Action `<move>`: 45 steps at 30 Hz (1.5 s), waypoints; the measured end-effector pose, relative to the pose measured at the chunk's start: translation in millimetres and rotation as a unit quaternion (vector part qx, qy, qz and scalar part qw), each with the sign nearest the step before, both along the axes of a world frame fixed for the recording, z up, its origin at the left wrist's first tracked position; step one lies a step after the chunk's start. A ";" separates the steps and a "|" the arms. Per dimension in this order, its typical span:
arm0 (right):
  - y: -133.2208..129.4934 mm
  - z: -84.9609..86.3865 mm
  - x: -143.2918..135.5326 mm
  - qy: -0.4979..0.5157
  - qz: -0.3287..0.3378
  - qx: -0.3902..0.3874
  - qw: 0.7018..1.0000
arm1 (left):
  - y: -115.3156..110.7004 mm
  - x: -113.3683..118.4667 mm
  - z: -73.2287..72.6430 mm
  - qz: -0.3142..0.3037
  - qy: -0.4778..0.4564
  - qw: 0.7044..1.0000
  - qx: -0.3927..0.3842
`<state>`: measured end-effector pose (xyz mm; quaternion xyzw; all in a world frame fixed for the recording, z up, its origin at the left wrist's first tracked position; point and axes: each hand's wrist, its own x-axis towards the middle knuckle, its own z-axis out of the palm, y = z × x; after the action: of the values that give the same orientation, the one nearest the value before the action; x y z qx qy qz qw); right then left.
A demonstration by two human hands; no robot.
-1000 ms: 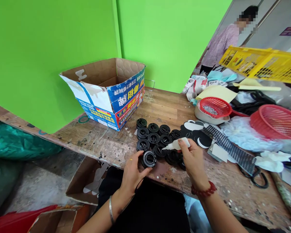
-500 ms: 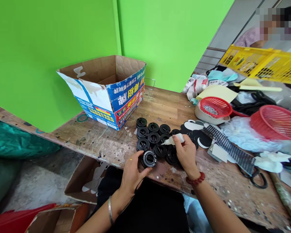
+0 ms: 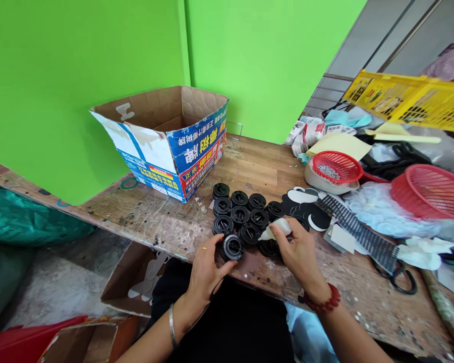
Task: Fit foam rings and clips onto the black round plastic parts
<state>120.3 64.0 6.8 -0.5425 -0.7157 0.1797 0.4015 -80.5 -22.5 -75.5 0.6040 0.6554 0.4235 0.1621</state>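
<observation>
Fingers and thumb of my left hand (image 3: 207,262) are wrapped round the sides of a round black plastic piece (image 3: 233,247) at the near edge of the wooden bench. My right hand (image 3: 297,252) grips a small white squeeze bottle (image 3: 282,227), its pointed nozzle tilted down to the left. That tip is beside a black disc (image 3: 249,233) in the group; whether it touches cannot be made out. Several more such round black pieces (image 3: 239,215) stand close together in rows beyond my hands. My right hand partly hides a few of them.
An open cardboard box (image 3: 200,146) stands at the back left. Rightward lie black and white cut-out shapes (image 3: 306,204), a red basket (image 3: 338,166) of small parts, a larger red basket (image 3: 435,191) and scissors (image 3: 403,282). A yellow crate (image 3: 404,101) is behind; a person's sleeve shows beyond.
My right hand has moved a little right and toward me with the bottle. My left hand stays on the same black piece. The person at the back has shifted right.
</observation>
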 end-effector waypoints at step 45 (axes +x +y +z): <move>22.2 -5.2 -68.2 0.014 0.056 0.037 0.998 | 41.5 -37.9 11.8 -0.028 -0.127 0.991 -0.034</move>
<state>52.1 86.2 1.7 -0.4837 -0.7454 0.1833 0.4205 -118.4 19.1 -63.7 0.5576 0.6262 0.4694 0.2769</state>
